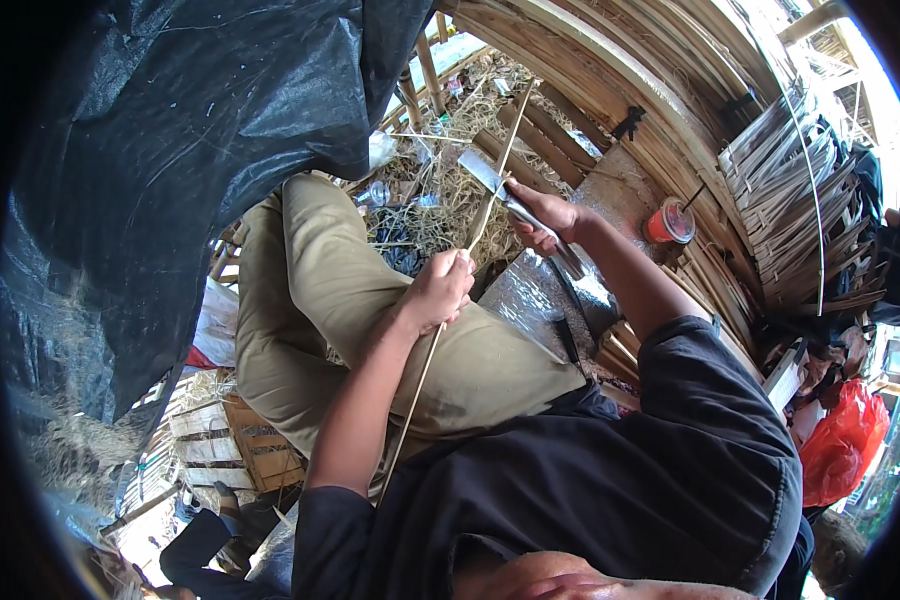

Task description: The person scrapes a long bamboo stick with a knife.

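Note:
My left hand is closed round a long, thin strip of split bamboo or wood above my khaki-trousered thigh. The strip slants from beside my left upper arm up past both hands to the floor litter ahead. In my right hand is a knife with a broad, flat metal blade, its handle passing back under the palm. The blade crosses the strip just beyond my left hand and seems to touch it. Pale, frayed fibre shows on the strip between the hands.
A black plastic sheet hangs at left. Shavings litter the floor ahead. Long slats lie at the far right, near a red cup and a bundle of thin strips. A red plastic bag is at right.

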A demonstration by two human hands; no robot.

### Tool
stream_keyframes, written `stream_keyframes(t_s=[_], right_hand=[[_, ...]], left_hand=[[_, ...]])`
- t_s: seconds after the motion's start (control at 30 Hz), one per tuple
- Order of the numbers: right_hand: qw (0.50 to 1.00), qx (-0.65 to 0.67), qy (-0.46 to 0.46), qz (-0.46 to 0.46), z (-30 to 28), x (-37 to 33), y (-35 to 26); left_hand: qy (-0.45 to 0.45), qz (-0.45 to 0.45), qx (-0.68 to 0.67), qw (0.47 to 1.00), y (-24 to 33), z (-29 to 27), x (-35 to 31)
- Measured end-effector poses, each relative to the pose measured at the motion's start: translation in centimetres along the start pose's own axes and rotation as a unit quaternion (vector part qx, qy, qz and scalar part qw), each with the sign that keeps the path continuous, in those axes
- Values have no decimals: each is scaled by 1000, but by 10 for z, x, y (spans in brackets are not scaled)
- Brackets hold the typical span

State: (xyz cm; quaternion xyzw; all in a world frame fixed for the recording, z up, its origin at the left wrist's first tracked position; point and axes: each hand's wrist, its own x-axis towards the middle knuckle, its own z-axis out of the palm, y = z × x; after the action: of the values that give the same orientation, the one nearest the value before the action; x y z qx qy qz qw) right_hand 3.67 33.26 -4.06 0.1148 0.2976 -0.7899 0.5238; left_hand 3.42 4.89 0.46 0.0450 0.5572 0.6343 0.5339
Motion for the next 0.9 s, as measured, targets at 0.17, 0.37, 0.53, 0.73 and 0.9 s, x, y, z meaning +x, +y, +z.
stream_keyframes(t_s=[0.17,0.37,0.53,0.73,0.9], right_hand=[[849,-320,369,-202,19,5,-13],[544,-438,661,-274,63,27,-7],[789,-249,525,-200,73,25,-22],[849,-244,459,-96,68,28,-29],[914,-164,353,-116,58,21,-25]], left_hand=[[120,251,295,914,-3,3,10],[50,282,209,935,-9,0,9],[16,188,101,977,-1,-2,-1],[48,143,86,985,0,-2,-1],[93,280,255,921,-16,-13,12]])
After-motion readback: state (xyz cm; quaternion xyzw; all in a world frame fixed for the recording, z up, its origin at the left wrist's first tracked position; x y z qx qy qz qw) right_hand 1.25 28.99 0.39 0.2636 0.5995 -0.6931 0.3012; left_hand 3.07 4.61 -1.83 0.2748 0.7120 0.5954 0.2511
